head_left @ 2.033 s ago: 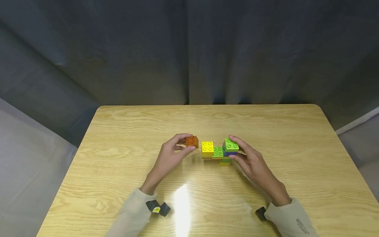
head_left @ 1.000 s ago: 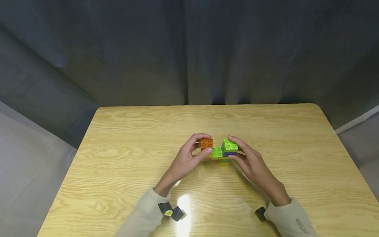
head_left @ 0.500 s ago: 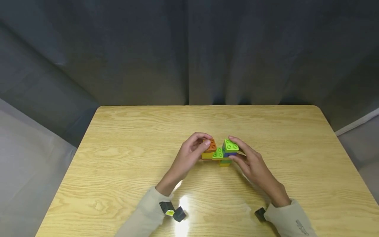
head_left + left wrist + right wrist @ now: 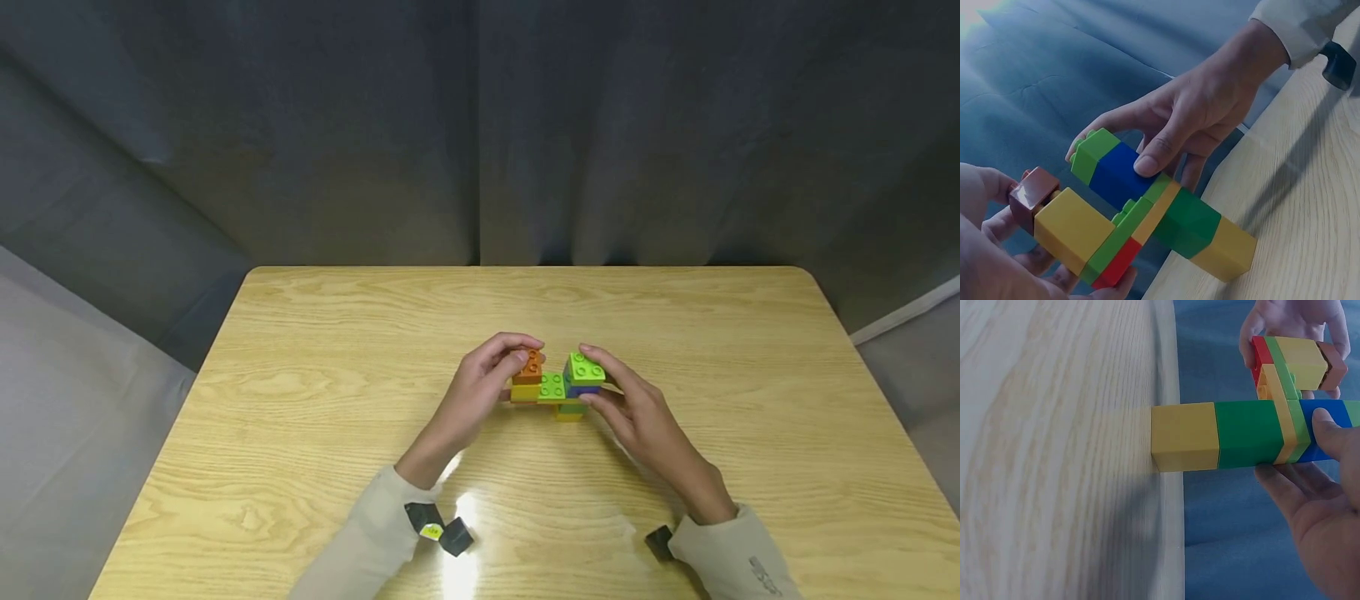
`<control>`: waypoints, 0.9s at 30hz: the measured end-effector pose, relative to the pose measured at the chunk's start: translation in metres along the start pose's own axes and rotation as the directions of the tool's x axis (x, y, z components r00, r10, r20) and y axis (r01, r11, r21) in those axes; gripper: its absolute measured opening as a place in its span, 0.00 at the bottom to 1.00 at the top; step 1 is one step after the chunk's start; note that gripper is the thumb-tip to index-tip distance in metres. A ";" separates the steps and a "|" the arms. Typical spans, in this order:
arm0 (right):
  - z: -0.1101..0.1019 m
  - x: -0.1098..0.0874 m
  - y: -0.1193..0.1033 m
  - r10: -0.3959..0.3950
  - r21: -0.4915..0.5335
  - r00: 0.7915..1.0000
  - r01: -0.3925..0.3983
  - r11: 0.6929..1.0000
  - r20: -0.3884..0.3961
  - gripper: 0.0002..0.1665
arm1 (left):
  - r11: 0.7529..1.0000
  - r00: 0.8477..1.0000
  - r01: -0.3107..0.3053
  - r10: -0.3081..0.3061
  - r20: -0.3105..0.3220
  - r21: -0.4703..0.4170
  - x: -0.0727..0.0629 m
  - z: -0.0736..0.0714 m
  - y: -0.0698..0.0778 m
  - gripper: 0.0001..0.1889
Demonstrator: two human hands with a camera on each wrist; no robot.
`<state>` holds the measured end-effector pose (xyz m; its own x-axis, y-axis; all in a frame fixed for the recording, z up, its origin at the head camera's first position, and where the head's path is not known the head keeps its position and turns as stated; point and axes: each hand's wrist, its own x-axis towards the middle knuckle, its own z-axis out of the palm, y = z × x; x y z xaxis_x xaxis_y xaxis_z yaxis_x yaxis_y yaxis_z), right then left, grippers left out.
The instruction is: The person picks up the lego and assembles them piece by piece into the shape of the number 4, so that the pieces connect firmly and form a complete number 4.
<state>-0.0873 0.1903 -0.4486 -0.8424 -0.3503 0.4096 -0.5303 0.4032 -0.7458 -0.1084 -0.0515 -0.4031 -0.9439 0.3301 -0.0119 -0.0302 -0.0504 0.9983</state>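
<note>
My left hand (image 4: 474, 385) pinches an orange toy brick (image 4: 531, 377) over a yellow brick (image 4: 526, 392) at the left end of a brick build. In the left wrist view, studs show in a thin gap between the orange brick (image 4: 1034, 194) and the yellow one (image 4: 1074, 228). Left fingertips reach beneath the red brick (image 4: 1117, 262) under that end. My right hand (image 4: 637, 404) grips the blue brick (image 4: 1116, 178), topped by a light green one (image 4: 586, 369). Below the light green and orange flat layers, a dark green brick (image 4: 1249, 434) and a yellow base brick (image 4: 1185, 437) form the leg.
The build's leg stands on the wood-grain table (image 4: 337, 333). Dark curtains (image 4: 360, 150) hang behind the table's far edge. Black wrist cameras are strapped at the left sleeve (image 4: 367, 533) and right sleeve (image 4: 738, 550).
My left hand has carried the orange brick rightward from beside the build onto the yellow brick, then shifted its grip and the brick's angle slightly. The right hand has stayed in place.
</note>
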 end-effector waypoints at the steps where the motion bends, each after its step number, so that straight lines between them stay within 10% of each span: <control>1: 0.000 0.000 0.000 0.000 0.000 1.000 0.000 1.000 0.000 0.45 | 1.000 1.000 0.001 -0.001 -0.005 -0.004 0.000 0.000 0.000 0.15; 27: 0.000 -0.001 0.001 -0.017 0.009 1.000 0.017 1.000 -0.009 0.46 | 0.993 0.998 -0.041 0.045 0.037 -0.114 0.008 -0.001 -0.004 0.12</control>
<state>-0.0872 0.1907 -0.4498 -0.8342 -0.3494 0.4266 -0.5434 0.3896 -0.7435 -0.1161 -0.0492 -0.4069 -0.9315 0.3621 0.0352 -0.0291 -0.1706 0.9849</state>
